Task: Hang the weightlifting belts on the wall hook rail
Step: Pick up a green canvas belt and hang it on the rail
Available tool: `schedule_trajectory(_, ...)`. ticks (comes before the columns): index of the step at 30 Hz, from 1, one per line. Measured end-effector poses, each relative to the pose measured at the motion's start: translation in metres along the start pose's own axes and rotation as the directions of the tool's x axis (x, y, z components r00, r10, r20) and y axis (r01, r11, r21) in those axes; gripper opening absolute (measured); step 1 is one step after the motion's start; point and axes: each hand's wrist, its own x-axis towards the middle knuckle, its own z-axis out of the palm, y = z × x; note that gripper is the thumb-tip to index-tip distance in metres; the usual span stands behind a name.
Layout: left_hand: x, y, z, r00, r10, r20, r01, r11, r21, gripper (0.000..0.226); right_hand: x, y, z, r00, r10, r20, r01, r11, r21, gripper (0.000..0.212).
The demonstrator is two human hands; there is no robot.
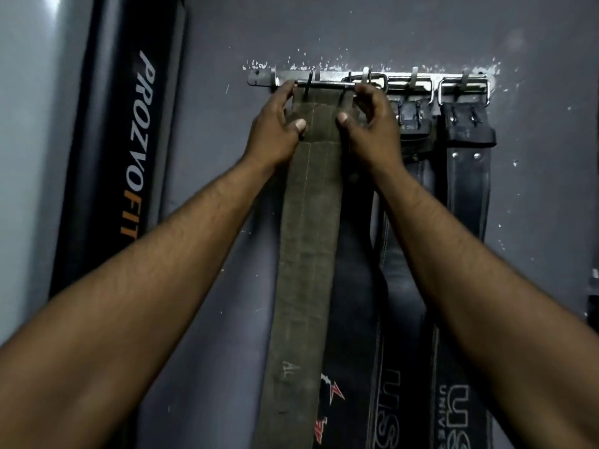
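A metal hook rail [264,77] is fixed high on the grey wall. An olive-green suede belt [306,238] hangs down from the rail's left part, its buckle bar at the hooks. My left hand [275,131] grips the belt's upper left edge near the buckle, thumb across the front. My right hand [372,128] grips the upper right edge, fingers curled at the buckle. Three black leather belts hang to the right: one [353,303] partly behind the green belt, one [408,202] in the middle, one [466,189] at the far right.
A tall black padded post [120,150] printed PROZVOFIT stands against the wall at the left. A pale wall surface [29,124] runs along the far left. A small dark object [593,303] sits at the right edge.
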Motion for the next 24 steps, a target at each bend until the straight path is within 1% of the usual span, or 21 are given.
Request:
schedule_trajectory(2, 0.021, 0.001, 0.000, 1.000, 0.028, -0.004, -0.028, 0.999, 0.019, 0.064, 0.023, 0.001, 0.004, 1.000, -0.029, 0.004, 0.029, 0.999, -0.040, 0.050)
schedule_trajectory(5, 0.042, 0.008, -0.001, 0.999, 0.031, 0.020, -0.031, 0.999, 0.004, 0.056, 0.050, -0.003, 0.006, 0.999, -0.033, 0.007, 0.034, 0.993, -0.112, 0.048)
schedule_trajectory(8, 0.061, 0.006, -0.004, 0.998, 0.011, 0.067, -0.010, 1.000, -0.009, 0.049, 0.068, -0.007, 0.007, 0.999, 0.005, 0.035, 0.000, 0.987, -0.160, 0.051)
schedule_trajectory(10, 0.067, 0.004, -0.006, 0.992, -0.039, 0.124, 0.036, 0.999, 0.028, 0.040, 0.071, -0.009, 0.007, 0.997, 0.062, 0.053, -0.050, 0.979, -0.199, 0.056)
schedule_trajectory(12, 0.068, 0.002, -0.006, 0.985, -0.072, 0.156, 0.064, 0.997, 0.053, 0.037, 0.069, -0.009, 0.006, 0.992, 0.093, 0.082, -0.071, 0.968, -0.241, 0.057)
schedule_trajectory(14, 0.061, -0.003, -0.006, 0.981, -0.086, 0.174, 0.078, 0.996, 0.051, 0.038, 0.062, -0.007, 0.007, 0.991, 0.094, 0.094, -0.064, 0.956, -0.285, 0.050)
schedule_trajectory(16, 0.049, -0.013, -0.005, 0.977, -0.104, 0.185, 0.094, 0.993, 0.066, 0.041, 0.051, -0.003, 0.009, 0.994, 0.081, 0.069, -0.054, 0.943, -0.327, 0.042)
schedule_trajectory(17, 0.042, -0.019, -0.004, 0.978, -0.111, 0.175, 0.100, 0.992, 0.072, 0.045, 0.044, 0.000, 0.011, 0.997, 0.070, 0.040, -0.052, 0.939, -0.339, 0.041)
schedule_trajectory(20, 0.017, -0.024, -0.002, 0.984, -0.147, 0.105, 0.147, 0.989, 0.013, 0.060, 0.021, 0.007, 0.016, 0.995, 0.085, -0.058, -0.099, 0.945, -0.312, 0.048)
schedule_trajectory(22, -0.002, -0.024, 0.001, 0.980, -0.181, 0.081, 0.182, 0.983, -0.003, 0.067, 0.001, 0.010, 0.019, 0.991, 0.106, -0.078, -0.124, 0.953, -0.278, 0.053)
schedule_trajectory(24, -0.026, -0.025, 0.003, 0.976, -0.196, 0.096, 0.199, 0.980, -0.021, 0.071, -0.024, 0.010, 0.019, 0.989, 0.120, -0.080, -0.137, 0.958, -0.253, 0.055)
